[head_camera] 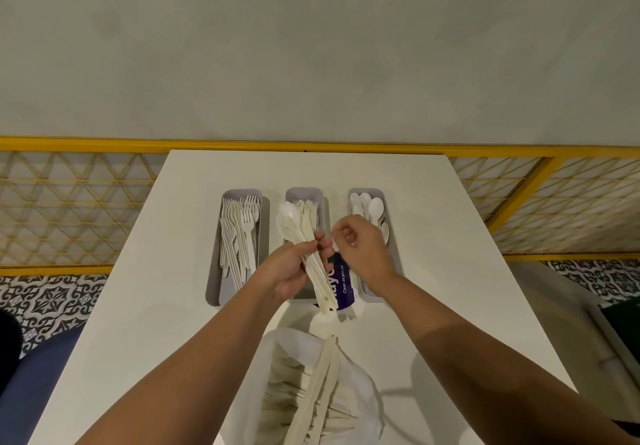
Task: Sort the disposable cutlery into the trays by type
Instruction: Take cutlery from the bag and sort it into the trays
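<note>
Crinkled translucent bag (363, 404), slim cream cutlery (322, 392), oblong grey trays (224, 288) beyond

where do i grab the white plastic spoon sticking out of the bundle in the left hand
Pinch the white plastic spoon by its neck just below the bowl, coming from the right with the right hand: that end fans free beyond the left hand, while its handle is clamped in the cutlery bundle.

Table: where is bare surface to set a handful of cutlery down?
Bare: the strip left of the left tray, the wide patch right of the right tray, and the band behind the trays to the far edge. Crowded: between trays and bag, where the left hand, right hand and purple card sit.
</note>
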`<action>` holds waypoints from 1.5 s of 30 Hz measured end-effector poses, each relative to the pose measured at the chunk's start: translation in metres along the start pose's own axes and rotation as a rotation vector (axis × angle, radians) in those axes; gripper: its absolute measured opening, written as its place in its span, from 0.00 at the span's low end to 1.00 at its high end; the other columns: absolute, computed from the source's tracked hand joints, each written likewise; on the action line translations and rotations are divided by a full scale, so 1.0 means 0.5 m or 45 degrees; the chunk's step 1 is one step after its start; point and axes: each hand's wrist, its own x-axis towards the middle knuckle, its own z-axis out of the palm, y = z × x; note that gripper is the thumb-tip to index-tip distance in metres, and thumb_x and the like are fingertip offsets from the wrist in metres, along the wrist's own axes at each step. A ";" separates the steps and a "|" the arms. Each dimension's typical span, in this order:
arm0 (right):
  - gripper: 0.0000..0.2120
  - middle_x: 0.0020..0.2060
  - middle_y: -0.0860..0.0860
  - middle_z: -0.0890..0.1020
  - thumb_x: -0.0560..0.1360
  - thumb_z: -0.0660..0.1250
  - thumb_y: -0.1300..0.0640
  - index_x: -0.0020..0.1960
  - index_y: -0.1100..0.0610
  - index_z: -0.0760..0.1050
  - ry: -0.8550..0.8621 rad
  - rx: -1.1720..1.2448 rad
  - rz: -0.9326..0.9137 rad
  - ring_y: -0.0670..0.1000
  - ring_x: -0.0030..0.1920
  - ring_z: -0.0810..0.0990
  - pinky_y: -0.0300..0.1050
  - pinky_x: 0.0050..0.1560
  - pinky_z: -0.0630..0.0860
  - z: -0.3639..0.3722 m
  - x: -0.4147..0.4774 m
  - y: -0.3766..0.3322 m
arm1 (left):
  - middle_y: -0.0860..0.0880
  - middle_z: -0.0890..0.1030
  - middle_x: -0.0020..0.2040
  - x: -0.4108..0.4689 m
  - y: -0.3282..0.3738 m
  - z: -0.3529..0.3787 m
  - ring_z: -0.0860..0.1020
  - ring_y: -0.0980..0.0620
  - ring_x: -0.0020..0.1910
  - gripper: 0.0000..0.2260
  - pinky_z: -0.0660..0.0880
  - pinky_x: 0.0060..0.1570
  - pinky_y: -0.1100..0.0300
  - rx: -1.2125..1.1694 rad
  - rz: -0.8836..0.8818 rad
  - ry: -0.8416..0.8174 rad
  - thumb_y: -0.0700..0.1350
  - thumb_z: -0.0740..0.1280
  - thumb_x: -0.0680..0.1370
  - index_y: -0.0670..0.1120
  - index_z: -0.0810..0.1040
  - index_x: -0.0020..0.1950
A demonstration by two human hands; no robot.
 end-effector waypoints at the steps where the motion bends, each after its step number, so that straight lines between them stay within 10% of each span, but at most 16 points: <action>1: 0.04 0.42 0.52 0.80 0.75 0.65 0.62 0.45 0.62 0.77 -0.069 0.043 0.016 0.40 0.35 0.75 0.29 0.39 0.71 0.008 -0.007 -0.013 | 0.42 0.81 0.47 -0.002 0.002 0.000 0.81 0.50 0.42 0.10 0.79 0.42 0.55 -0.003 0.018 0.005 0.36 0.56 0.81 0.39 0.74 0.58; 8: 0.13 0.47 0.59 0.80 0.80 0.57 0.58 0.54 0.63 0.78 -0.501 -0.047 0.256 0.51 0.45 0.76 0.42 0.45 0.72 0.034 -0.016 -0.050 | 0.43 0.81 0.43 -0.014 0.008 -0.012 0.82 0.50 0.41 0.10 0.80 0.36 0.59 -0.086 0.036 0.065 0.38 0.56 0.81 0.43 0.78 0.52; 14: 0.17 0.48 0.54 0.74 0.82 0.50 0.58 0.61 0.64 0.72 -0.488 0.029 0.377 0.48 0.44 0.73 0.34 0.38 0.67 0.046 -0.011 -0.059 | 0.43 0.83 0.45 -0.026 0.011 -0.016 0.81 0.49 0.45 0.11 0.78 0.49 0.56 -0.025 0.040 0.078 0.38 0.56 0.81 0.40 0.78 0.52; 19: 0.16 0.44 0.58 0.76 0.82 0.49 0.58 0.59 0.66 0.71 -0.438 0.168 0.495 0.51 0.41 0.75 0.45 0.42 0.74 0.068 -0.006 -0.062 | 0.41 0.79 0.39 -0.025 0.016 -0.024 0.77 0.48 0.37 0.09 0.79 0.35 0.57 -0.048 0.028 0.182 0.38 0.56 0.81 0.38 0.76 0.51; 22: 0.16 0.34 0.53 0.73 0.82 0.48 0.59 0.60 0.65 0.70 -0.433 0.335 0.608 0.48 0.30 0.70 0.39 0.29 0.70 0.075 -0.005 -0.066 | 0.43 0.76 0.33 -0.025 0.021 -0.028 0.76 0.50 0.27 0.09 0.77 0.27 0.58 -0.094 -0.001 0.173 0.37 0.55 0.81 0.39 0.74 0.49; 29: 0.10 0.30 0.53 0.72 0.81 0.55 0.59 0.52 0.62 0.72 -0.331 0.462 0.690 0.49 0.26 0.69 0.40 0.25 0.67 0.080 0.020 -0.060 | 0.44 0.79 0.41 -0.027 0.043 -0.059 0.80 0.50 0.39 0.08 0.80 0.35 0.57 -0.144 0.009 0.279 0.38 0.56 0.82 0.41 0.74 0.49; 32: 0.09 0.31 0.55 0.74 0.76 0.55 0.68 0.46 0.62 0.74 -0.373 0.334 0.750 0.50 0.27 0.71 0.41 0.27 0.69 0.081 0.042 -0.045 | 0.47 0.76 0.33 -0.028 0.054 -0.073 0.77 0.55 0.26 0.07 0.78 0.31 0.61 -0.162 -0.004 0.278 0.38 0.57 0.81 0.41 0.74 0.52; 41: 0.19 0.52 0.62 0.79 0.73 0.57 0.70 0.63 0.65 0.71 -0.373 -0.155 0.639 0.58 0.46 0.78 0.47 0.43 0.75 0.134 0.091 -0.020 | 0.47 0.71 0.31 -0.038 0.069 -0.117 0.66 0.55 0.23 0.09 0.68 0.24 0.64 -0.170 -0.041 0.138 0.39 0.55 0.79 0.40 0.74 0.49; 45: 0.20 0.63 0.61 0.67 0.75 0.58 0.68 0.66 0.64 0.67 -0.385 -0.354 0.525 0.60 0.59 0.74 0.44 0.52 0.72 0.141 0.093 -0.032 | 0.48 0.72 0.31 -0.040 0.073 -0.132 0.68 0.55 0.23 0.12 0.68 0.28 0.63 -0.162 -0.069 0.103 0.40 0.51 0.79 0.40 0.74 0.48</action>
